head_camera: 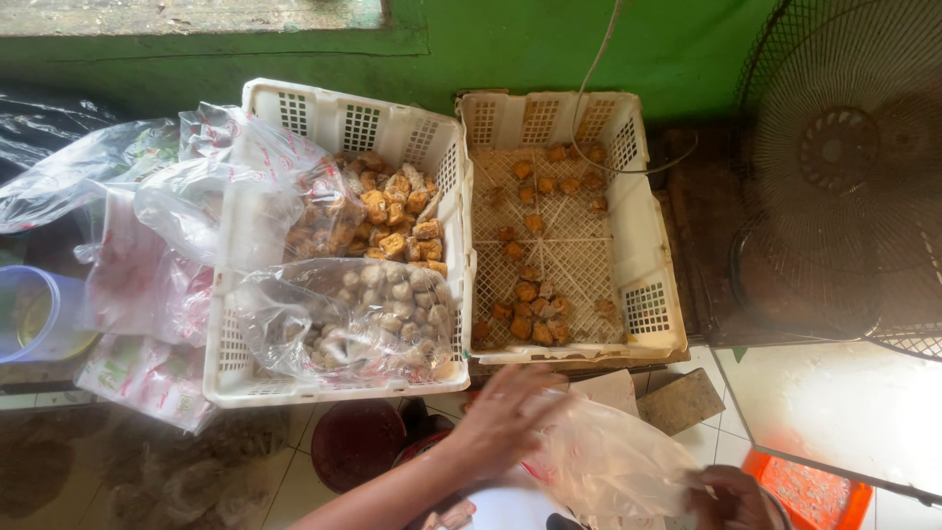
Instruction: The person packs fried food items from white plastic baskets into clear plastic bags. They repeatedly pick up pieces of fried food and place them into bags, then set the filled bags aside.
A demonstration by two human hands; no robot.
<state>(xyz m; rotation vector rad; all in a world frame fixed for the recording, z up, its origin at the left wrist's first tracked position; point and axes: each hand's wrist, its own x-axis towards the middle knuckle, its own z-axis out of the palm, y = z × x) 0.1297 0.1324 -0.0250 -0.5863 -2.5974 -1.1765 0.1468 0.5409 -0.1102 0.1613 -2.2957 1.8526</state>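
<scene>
My left hand (502, 417), blurred, reaches in from the lower left and grips one side of a clear plastic bag (608, 459). My right hand (731, 498) at the bottom edge pinches the bag's other side, so the bag stretches between both hands. Just beyond them stands a white slotted basket (643, 255) with scattered brown fried pieces (530, 309). To its left, a second white basket (294, 108) holds golden fried cubes (397, 221) and a clear bag of pale round balls (378, 314).
A black fan grille (844, 167) stands at the right against the green wall (549, 44). An orange basket (819, 491) sits at the bottom right, a dark red bowl (355, 442) below the baskets. Loose plastic bags (147, 255) and a pale blue cup (34, 314) lie at the left.
</scene>
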